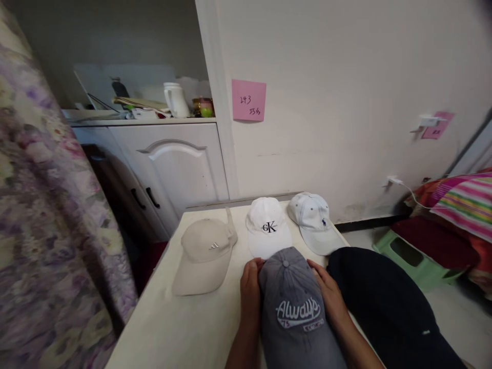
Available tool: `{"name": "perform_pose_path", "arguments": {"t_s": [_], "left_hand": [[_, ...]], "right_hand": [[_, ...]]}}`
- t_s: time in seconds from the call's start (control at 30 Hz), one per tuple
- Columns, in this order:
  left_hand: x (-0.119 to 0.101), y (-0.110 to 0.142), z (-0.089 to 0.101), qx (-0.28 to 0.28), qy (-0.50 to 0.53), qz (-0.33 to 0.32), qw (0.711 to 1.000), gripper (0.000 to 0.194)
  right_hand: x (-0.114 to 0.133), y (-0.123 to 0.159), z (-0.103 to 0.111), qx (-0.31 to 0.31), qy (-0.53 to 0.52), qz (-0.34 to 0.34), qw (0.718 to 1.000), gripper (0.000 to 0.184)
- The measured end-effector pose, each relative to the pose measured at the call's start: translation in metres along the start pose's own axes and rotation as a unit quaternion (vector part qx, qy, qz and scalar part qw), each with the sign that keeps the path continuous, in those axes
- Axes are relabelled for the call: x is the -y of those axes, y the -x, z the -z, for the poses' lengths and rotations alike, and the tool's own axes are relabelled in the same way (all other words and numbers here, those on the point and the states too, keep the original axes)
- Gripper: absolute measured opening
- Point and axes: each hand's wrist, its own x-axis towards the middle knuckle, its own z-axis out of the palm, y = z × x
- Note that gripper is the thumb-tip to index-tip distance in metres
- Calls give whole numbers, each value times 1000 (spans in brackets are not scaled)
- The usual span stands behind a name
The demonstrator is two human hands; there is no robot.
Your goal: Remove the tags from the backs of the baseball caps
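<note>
Both hands were on the grey cap (294, 302), the one stitched "Always". My left hand (249, 289) cupped its left side, my right hand (330, 297) its right side, fingers curled against the crown, so I gripped it between them. It sat on the table (184, 328), near edge, crown pointing away from me. Just beyond it lay the white cap (268, 225), its brim touching the grey crown. The beige cap (203, 251) lay to the left, the pale blue cap (313, 220) to the right. A dark cloth (384, 302) lay just beside my right hand.

Grey "Always" cap (295, 302), crown up
</note>
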Motion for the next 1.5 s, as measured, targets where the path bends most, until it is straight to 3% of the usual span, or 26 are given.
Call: {"name": "perform_pose_path", "arguments": {"t_s": [0.33, 0.57, 0.7, 0.87, 1.1, 1.33, 1.5], "left_hand": [[15, -2, 1, 30, 138, 31, 990, 56], [22, 31, 11, 5, 172, 41, 984, 55], [26, 40, 7, 17, 187, 19, 982, 63], [33, 33, 1, 49, 196, 13, 979, 65], [35, 32, 4, 23, 199, 18, 979, 59], [31, 63, 17, 13, 225, 52, 973, 58], [32, 74, 20, 34, 246, 73, 966, 65]], "right_hand": [[7, 58, 18, 5, 36, 20, 999, 58], [12, 92, 33, 42, 81, 30, 995, 59], [19, 97, 37, 78, 102, 52, 990, 55], [21, 93, 40, 88, 118, 57, 988, 58], [6, 96, 40, 18, 77, 62, 995, 73], [-13, 101, 51, 16, 77, 109, 991, 50], [-12, 105, 58, 13, 88, 134, 987, 46]]}}
